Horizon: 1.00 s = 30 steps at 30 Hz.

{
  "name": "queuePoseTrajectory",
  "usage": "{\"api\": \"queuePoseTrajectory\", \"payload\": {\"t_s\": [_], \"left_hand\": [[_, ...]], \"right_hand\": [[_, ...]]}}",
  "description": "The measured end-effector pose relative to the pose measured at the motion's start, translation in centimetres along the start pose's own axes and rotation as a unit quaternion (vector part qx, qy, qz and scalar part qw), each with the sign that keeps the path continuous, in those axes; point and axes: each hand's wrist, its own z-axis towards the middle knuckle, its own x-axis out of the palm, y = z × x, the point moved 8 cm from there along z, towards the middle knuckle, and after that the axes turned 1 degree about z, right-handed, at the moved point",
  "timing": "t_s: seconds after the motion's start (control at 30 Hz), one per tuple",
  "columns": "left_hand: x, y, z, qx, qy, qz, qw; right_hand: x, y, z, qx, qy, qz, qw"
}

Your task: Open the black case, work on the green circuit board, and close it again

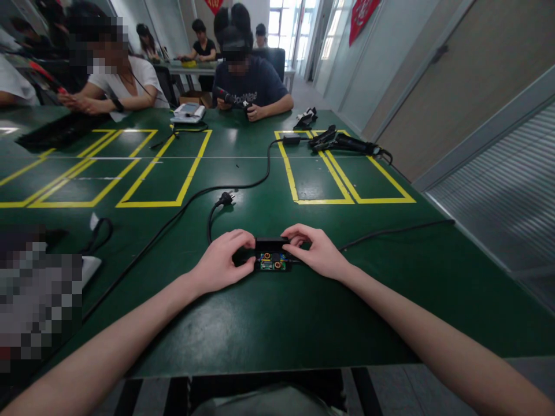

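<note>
A small circuit board [273, 264] with copper-coloured coils lies in a black housing just above the green table. Behind it stands a long black cover [272, 244], tilted up; I cannot tell whether it is joined to the housing. My left hand [228, 259] grips the left end of cover and housing between thumb and fingers. At the right end, my right hand [313, 249] pinches the cover, its thumb and fingertips near the upper edge. A black cord [368, 231] runs out to the right. From the left side another cord leads to a black plug [226, 199].
Yellow tape outlines [323, 201] mark the green table [243, 323]. A long black cable [208, 189] crosses it to an inline box [291, 140] and a bundle of black cords [333, 140]. A pixelated object lies at left. Several people sit across the table and beyond.
</note>
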Motion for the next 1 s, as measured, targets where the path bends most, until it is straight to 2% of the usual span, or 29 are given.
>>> {"api": "queuePoseTrajectory", "payload": {"t_s": [0.2,0.57,0.8,1.0], "left_hand": [[0.1,0.7,-0.1,-0.043,-0.002,-0.045,0.998],[0.0,0.1,-0.2,-0.024,-0.024,-0.107,0.994],[0.0,-0.1,-0.1,-0.011,-0.014,-0.110,0.994],[0.0,-0.4,-0.1,0.005,0.000,-0.102,0.995]], "right_hand": [[0.0,-0.2,0.0,0.011,-0.024,0.066,0.997],[-0.4,-0.2,-0.2,0.015,-0.048,0.075,0.996],[-0.1,0.4,-0.2,0.008,-0.011,0.078,0.997],[-0.3,1.6,-0.3,-0.030,0.014,0.057,0.998]]}}
